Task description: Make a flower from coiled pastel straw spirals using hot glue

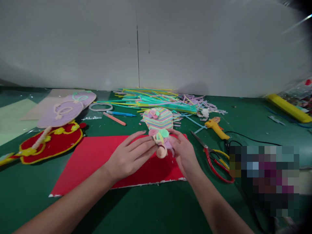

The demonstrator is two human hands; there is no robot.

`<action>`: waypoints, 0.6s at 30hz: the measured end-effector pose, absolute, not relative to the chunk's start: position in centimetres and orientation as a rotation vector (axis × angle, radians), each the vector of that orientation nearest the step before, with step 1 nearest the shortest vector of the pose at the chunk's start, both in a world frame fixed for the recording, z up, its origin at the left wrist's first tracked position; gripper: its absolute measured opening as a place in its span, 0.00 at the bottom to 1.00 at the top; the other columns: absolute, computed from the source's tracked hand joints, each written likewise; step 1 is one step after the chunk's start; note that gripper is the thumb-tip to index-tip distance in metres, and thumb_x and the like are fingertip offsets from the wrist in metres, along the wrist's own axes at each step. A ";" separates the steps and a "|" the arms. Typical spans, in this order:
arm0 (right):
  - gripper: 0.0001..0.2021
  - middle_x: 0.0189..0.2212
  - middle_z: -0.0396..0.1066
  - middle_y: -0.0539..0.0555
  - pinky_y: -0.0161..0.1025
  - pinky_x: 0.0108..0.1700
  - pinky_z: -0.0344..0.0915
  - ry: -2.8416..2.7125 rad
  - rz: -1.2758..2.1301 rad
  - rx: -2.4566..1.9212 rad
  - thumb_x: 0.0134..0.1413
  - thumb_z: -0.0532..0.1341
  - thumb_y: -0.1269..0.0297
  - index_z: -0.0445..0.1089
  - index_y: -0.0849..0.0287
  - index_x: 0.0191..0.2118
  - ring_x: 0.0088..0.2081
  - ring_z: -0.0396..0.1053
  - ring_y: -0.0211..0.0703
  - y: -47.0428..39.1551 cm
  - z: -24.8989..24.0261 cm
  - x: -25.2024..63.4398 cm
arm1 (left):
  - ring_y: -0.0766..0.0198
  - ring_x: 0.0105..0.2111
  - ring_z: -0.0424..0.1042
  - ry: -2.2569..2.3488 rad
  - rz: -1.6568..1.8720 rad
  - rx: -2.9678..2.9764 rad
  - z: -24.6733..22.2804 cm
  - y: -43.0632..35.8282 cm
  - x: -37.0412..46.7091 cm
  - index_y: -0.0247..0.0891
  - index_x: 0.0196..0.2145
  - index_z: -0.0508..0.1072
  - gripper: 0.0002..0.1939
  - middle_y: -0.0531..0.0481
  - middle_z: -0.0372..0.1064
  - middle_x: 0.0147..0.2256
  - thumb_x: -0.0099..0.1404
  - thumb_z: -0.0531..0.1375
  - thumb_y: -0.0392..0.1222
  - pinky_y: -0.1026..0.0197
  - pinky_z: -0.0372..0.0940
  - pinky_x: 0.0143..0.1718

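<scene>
Over a red sheet, both hands close around a small cluster of coiled pipe-cleaner flowers in pink, mint, yellow and cream. My left hand pinches it from the left, fingertips at the yellow and cream loops. From the right, my right hand grips its lilac side, with the fingertips partly hidden behind it. Just beyond the cluster lies a round, pastel zigzag-striped piece with small pink and mint coils on it. Whether the cluster touches that piece, I cannot tell.
Scissors and a yellow glue gun with a black cord lie right. Loose pipe cleaners pile up at the back. Left are lilac fans, a red yellow-edged fan, a blue pen, an orange pen and a tape ring.
</scene>
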State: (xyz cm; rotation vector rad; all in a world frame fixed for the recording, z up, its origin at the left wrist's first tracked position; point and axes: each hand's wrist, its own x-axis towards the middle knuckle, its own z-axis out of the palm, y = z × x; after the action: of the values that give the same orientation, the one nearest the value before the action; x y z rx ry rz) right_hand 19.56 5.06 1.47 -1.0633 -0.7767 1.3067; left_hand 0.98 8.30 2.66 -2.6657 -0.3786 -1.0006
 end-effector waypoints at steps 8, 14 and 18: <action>0.18 0.29 0.76 0.51 0.37 0.34 0.67 -0.787 1.360 -1.128 0.37 0.68 0.63 0.67 0.58 0.38 0.31 0.72 0.40 4.9 1.4 19.2 | 0.58 0.47 0.69 -0.359 -0.986 -2.691 2.4 8.1 1.0 0.32 0.42 0.70 0.11 0.43 0.74 0.41 0.63 0.53 0.29 0.49 0.59 0.52; 0.15 0.29 0.76 0.49 0.34 0.32 0.66 -0.816 1.353 -1.107 0.38 0.68 0.65 0.68 0.57 0.36 0.29 0.71 0.37 4.9 1.5 19.1 | 0.65 0.41 0.70 -0.683 -1.227 -2.834 1.7 8.0 1.7 0.39 0.40 0.71 0.11 0.49 0.73 0.38 0.63 0.54 0.29 0.52 0.59 0.51; 0.13 0.29 0.76 0.49 0.36 0.35 0.67 -0.860 1.321 -1.110 0.38 0.68 0.65 0.69 0.57 0.34 0.31 0.72 0.39 4.8 1.4 19.2 | 0.65 0.38 0.70 -0.842 -1.451 -2.835 1.6 7.8 2.5 0.40 0.36 0.71 0.07 0.51 0.73 0.34 0.60 0.58 0.31 0.56 0.64 0.47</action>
State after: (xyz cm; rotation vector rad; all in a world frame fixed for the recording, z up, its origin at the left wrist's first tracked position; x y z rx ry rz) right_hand 19.17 4.85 1.37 -1.1102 -0.8602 1.3205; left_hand 2.47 7.80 1.63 -2.8347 -0.8418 -1.4508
